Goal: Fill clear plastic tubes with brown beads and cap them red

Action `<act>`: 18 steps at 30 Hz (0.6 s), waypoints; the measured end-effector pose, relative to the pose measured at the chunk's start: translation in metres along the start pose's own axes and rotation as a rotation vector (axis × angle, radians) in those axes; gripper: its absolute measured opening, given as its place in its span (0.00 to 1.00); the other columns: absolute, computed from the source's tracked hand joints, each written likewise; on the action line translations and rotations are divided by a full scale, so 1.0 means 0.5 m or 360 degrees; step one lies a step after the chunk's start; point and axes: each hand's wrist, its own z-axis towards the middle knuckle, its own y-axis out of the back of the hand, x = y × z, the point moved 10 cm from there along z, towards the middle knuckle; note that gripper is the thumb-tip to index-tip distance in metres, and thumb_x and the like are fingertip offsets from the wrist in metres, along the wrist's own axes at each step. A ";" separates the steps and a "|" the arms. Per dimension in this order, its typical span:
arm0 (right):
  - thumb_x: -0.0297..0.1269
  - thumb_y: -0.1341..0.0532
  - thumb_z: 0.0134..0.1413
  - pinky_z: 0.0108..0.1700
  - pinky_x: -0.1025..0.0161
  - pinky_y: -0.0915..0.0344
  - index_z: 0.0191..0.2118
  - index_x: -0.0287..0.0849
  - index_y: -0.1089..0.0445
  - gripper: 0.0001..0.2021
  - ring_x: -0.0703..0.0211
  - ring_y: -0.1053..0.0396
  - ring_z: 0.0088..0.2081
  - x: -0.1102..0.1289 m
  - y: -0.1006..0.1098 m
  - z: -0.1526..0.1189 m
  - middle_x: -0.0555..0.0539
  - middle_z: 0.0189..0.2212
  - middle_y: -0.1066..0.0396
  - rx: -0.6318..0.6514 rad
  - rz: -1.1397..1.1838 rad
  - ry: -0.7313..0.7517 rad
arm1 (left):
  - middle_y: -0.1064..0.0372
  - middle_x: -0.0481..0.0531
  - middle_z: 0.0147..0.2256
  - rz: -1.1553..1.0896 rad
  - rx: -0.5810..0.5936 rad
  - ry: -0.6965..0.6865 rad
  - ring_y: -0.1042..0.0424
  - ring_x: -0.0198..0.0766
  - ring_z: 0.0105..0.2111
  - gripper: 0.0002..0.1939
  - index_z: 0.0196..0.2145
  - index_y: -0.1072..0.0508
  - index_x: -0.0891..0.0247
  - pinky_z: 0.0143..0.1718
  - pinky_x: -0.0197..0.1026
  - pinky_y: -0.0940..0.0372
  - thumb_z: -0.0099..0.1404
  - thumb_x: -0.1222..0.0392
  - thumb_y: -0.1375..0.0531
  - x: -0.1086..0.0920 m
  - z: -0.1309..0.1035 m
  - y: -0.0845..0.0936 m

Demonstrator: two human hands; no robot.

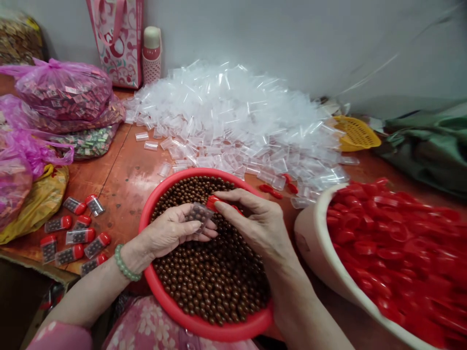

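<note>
My left hand [175, 228] is closed around a clear plastic tube [199, 216] filled with dark brown balls. A red cap [212, 201] is pinched between the thumb and fingers of my right hand [255, 218], right by the tube's open end; whether they touch I cannot tell. Both hands are above a red basin [148, 218] heaped with shiny brown balls [211, 282]. To the left, several filled tubes with red caps [80, 236] lie on the table. A white bucket [314, 228] of red caps [394, 243] stands to the right.
A large pile of clear tubes [233, 112] covers the back of the wooden table [120, 180]. Purple plastic bags [65, 92] sit at left, near a pink bag [118, 48] and a flask [151, 53]. A yellow basket [355, 133] and dark green cloth [426, 146] lie back right.
</note>
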 end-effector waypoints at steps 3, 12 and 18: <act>0.38 0.33 0.52 0.44 0.57 0.28 0.38 0.45 0.22 0.07 0.57 0.24 0.36 -0.023 0.037 -0.009 0.48 0.35 0.21 -0.0175 -0.0023 -0.0130 | 0.27 0.54 0.39 -0.0004 -0.0050 0.0001 0.25 0.36 0.38 0.18 0.43 0.27 0.67 0.44 0.40 0.33 0.56 0.59 0.31 -0.004 -0.002 0.001; 0.36 0.35 0.54 0.47 0.56 0.29 0.41 0.46 0.23 0.08 0.57 0.25 0.40 0.003 -0.008 -0.012 0.48 0.39 0.22 -0.0198 0.0165 -0.0079 | 0.27 0.54 0.39 0.0083 -0.0048 -0.0041 0.26 0.35 0.38 0.19 0.42 0.28 0.66 0.45 0.40 0.34 0.56 0.56 0.31 -0.003 0.008 0.000; 0.37 0.36 0.55 0.42 0.59 0.28 0.40 0.45 0.25 0.07 0.58 0.25 0.36 0.003 -0.031 -0.019 0.48 0.35 0.22 -0.0154 0.0124 -0.0051 | 0.29 0.52 0.36 0.0213 -0.0073 -0.0099 0.28 0.34 0.34 0.18 0.40 0.29 0.66 0.42 0.40 0.34 0.56 0.54 0.32 -0.007 0.008 -0.001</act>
